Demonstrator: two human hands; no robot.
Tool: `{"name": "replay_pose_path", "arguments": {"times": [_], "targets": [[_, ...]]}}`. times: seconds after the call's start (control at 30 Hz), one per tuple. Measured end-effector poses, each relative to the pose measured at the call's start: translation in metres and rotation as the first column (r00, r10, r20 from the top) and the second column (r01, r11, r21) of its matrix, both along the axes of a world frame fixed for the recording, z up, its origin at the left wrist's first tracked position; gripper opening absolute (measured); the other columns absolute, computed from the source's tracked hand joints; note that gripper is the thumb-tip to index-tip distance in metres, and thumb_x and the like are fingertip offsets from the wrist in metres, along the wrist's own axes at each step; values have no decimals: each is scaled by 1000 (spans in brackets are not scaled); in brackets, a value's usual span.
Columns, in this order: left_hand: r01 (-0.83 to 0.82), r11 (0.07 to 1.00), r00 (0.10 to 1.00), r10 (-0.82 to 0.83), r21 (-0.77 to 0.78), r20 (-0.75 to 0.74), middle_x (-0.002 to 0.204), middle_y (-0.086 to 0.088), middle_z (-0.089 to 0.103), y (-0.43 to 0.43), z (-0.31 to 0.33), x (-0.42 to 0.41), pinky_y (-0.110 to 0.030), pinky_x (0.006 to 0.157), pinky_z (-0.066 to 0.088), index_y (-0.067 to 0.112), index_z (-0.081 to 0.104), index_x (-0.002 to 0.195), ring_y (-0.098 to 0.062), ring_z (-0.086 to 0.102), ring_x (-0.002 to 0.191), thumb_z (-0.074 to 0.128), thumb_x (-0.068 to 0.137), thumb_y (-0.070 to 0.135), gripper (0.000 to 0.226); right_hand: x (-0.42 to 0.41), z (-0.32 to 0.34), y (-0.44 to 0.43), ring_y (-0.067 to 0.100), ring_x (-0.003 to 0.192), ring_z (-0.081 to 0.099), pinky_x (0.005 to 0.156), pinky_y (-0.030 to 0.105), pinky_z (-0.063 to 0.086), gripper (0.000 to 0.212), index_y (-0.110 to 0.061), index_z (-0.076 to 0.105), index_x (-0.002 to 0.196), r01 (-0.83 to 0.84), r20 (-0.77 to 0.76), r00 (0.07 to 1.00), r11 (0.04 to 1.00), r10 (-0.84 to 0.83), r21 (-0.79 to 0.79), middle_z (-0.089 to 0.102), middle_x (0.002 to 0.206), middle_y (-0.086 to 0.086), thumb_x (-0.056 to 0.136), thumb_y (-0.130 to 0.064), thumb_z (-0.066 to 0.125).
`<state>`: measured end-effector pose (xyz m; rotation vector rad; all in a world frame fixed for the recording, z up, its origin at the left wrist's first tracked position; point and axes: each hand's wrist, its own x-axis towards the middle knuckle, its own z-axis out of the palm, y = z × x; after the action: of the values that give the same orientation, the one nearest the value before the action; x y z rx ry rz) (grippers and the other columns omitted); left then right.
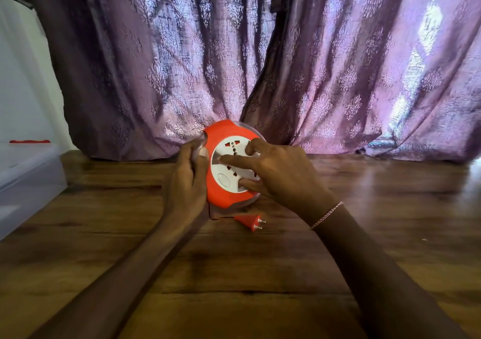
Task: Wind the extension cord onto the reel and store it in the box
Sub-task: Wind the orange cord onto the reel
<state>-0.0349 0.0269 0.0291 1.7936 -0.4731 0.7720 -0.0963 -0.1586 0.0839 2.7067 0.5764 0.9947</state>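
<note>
A round orange cord reel [221,195] with a white socket face is held tilted toward me, just above the wooden floor. My left hand [188,180] grips its left rim, thumb on the edge. Spread fingers of my right hand [276,174] rest on the white socket face. Below the reel, the orange two-pin plug [252,221] lies on the floor, and a short dark stretch of cord [216,216] runs from it up under the reel. A translucent plastic box [28,180] sits at the far left.
The wooden floor [234,273] spreads out in front of me. Purple patterned curtains [286,65] hang down to the floor right behind the reel. Something red [30,141] lies on top of the box by the white wall.
</note>
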Motion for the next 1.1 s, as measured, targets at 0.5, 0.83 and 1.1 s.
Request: {"name": "replay_pose_path", "arguments": {"times": [0.5,0.83,1.1], "targets": [[-46,995,998,42,90,54,114,5,72,-3,-2,-3,-27,75,42,31,55,134,-11,63,98,31,101,54,47,7,-19,22,41,70,69,59,40,51,70,-35,54,122,55,85,992,916,-97,398,72,76,9,67,-78,48],[-38,997,996,34,59,80,121,10,69,-6,-3,-6,-25,83,47,30,55,136,-6,63,104,34,102,51,45,5,-22,29,41,82,68,68,39,49,63,-27,51,106,48,60,993,795,-106,605,72,80,8,67,-76,56],[-44,999,995,42,27,92,116,21,62,-8,-4,-10,-24,81,45,33,54,136,-5,62,103,34,103,52,44,3,-18,31,38,85,68,72,41,53,57,-26,52,101,33,35,996,707,-80,707,73,86,7,69,-69,73]]}}
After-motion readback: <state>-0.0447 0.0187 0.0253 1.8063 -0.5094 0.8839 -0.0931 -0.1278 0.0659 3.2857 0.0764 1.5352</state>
